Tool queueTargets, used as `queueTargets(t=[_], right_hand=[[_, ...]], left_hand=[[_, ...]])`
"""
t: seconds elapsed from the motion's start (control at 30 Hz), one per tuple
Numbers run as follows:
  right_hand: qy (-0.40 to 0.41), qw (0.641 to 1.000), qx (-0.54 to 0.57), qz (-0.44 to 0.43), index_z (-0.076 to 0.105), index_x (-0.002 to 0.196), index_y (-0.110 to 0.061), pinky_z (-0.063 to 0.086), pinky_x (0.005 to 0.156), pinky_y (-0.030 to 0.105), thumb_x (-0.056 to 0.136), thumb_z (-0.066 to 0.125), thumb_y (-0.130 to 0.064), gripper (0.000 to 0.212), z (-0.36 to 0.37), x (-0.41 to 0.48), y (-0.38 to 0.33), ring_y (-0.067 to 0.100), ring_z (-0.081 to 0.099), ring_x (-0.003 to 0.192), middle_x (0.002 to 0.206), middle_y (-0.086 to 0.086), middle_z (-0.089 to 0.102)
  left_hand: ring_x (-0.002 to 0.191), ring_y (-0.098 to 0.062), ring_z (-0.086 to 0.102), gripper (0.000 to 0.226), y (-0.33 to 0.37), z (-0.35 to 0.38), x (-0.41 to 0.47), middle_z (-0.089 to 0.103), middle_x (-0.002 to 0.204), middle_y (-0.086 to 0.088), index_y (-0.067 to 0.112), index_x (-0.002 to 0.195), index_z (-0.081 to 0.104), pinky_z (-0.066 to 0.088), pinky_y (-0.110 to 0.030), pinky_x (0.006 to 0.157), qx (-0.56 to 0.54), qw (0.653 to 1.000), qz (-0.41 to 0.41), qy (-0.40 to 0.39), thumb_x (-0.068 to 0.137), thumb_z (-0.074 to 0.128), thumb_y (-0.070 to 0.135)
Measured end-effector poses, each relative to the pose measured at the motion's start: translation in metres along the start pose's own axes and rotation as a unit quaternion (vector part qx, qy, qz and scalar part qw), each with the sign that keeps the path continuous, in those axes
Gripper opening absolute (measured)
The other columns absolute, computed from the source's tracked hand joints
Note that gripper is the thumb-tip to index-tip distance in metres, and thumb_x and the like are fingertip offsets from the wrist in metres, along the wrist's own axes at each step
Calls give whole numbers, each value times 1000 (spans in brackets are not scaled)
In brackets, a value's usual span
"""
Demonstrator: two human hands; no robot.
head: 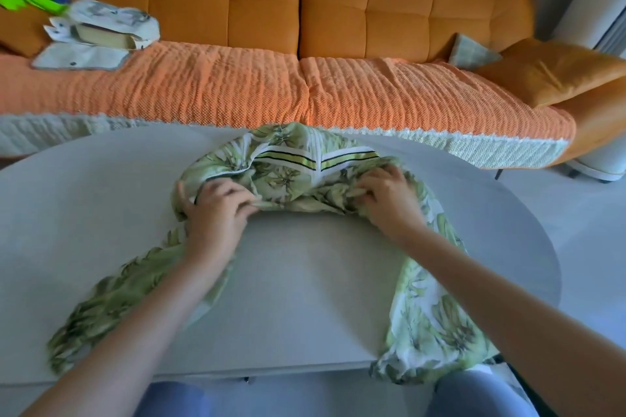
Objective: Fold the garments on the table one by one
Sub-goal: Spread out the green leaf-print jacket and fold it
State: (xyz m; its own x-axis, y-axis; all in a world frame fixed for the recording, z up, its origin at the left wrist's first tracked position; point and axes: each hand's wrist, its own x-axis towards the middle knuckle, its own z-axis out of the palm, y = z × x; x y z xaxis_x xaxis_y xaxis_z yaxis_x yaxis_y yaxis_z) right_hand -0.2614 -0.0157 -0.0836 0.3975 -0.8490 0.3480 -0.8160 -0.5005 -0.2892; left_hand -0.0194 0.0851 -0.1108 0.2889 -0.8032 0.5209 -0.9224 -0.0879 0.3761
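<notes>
Leaf-print garment (298, 176) (green and white, with a striped band) lies bunched toward the far edge of the bench (305, 288), two lengths trailing back to the near edge. Left hand (216, 210) and right hand (389, 200) each clutch gathered fabric, fingers curled.

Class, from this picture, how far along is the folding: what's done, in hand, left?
Done: no folded garment shows on the table. In hand: left hand and right hand grip the bunched green leaf-print garment, both ends trailing unfolded. Left: flattening and folding it; the table shows no other garment.
</notes>
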Motion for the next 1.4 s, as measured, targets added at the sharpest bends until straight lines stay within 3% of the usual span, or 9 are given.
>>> queueTargets(t=[0.23,0.4,0.5,0.77,0.83,1.03,1.17,1.3,1.4], right_hand=[[83,956,164,228,56,121,-2,33,50,20,91,36,3,37,-69,47,42,6,40,59,98,12,57],[-118,972,36,198,31,145,-12,46,93,32,94,38,-5,51,-40,39,41,29,49,113,141,15,37],[-85,993,4,77,34,144,-28,7,117,49,91,45,-8,57,-35,10,23,26,11,144,155,-3,22],[-176,965,-159,-108,4,149,-33,-19,112,40,85,60,-37,85,-31,-58,10,19,-5,145,156,-9,14],[-143,973,-123,-131,0,148,-36,-17,114,38,84,60,-38,88,-34,-66,8,19,-6,145,157,-11,6],[-256,943,-72,-202,8,144,-48,-13,116,41,80,26,-74,72,-33,-92,-3,4,-18,140,153,-24,-3],[-235,945,-67,-219,2,146,-48,-22,112,32,75,41,-77,86,-23,-97,-4,2,-21,140,150,-27,-4],[-150,965,-8,-214,63,115,-20,-13,115,26,90,41,-47,43,-4,-88,-5,15,41,133,127,-6,59],[-103,987,114,-46,67,81,-17,27,113,39,96,48,-26,26,-18,-70,-14,9,54,98,84,4,67]], left_hand=[[103,-35,57,34,-48,-66,39,65,110,-15,12,106,63,44,-44,93,-129,966,-153,163,83,41,1],[117,-34,47,61,-30,-55,13,56,125,-13,15,126,55,39,-48,99,-58,988,-138,39,76,40,-16],[111,-27,47,42,-1,-53,-12,57,115,-4,18,124,57,39,-46,97,-68,996,-52,29,89,41,1],[146,-22,0,65,-21,-32,-38,-16,156,4,45,144,-11,1,-68,109,165,879,-74,-441,82,-12,66],[146,-20,6,93,-27,-36,-35,-8,156,8,44,146,-4,-3,-64,110,156,884,-99,-429,61,-25,76],[142,-17,22,52,-53,-43,-31,11,158,5,37,149,12,-6,-62,110,202,906,-132,-348,98,14,49],[120,-26,52,37,-48,-54,-29,55,134,-2,24,127,56,18,-58,109,121,986,-59,-104,91,56,20],[104,-10,56,40,-13,-64,-46,59,117,12,24,121,58,42,-35,97,-67,986,41,-144,90,45,47],[110,-3,46,68,-6,-69,-67,47,119,17,27,118,50,36,-28,98,-92,971,135,-174,74,42,78]])
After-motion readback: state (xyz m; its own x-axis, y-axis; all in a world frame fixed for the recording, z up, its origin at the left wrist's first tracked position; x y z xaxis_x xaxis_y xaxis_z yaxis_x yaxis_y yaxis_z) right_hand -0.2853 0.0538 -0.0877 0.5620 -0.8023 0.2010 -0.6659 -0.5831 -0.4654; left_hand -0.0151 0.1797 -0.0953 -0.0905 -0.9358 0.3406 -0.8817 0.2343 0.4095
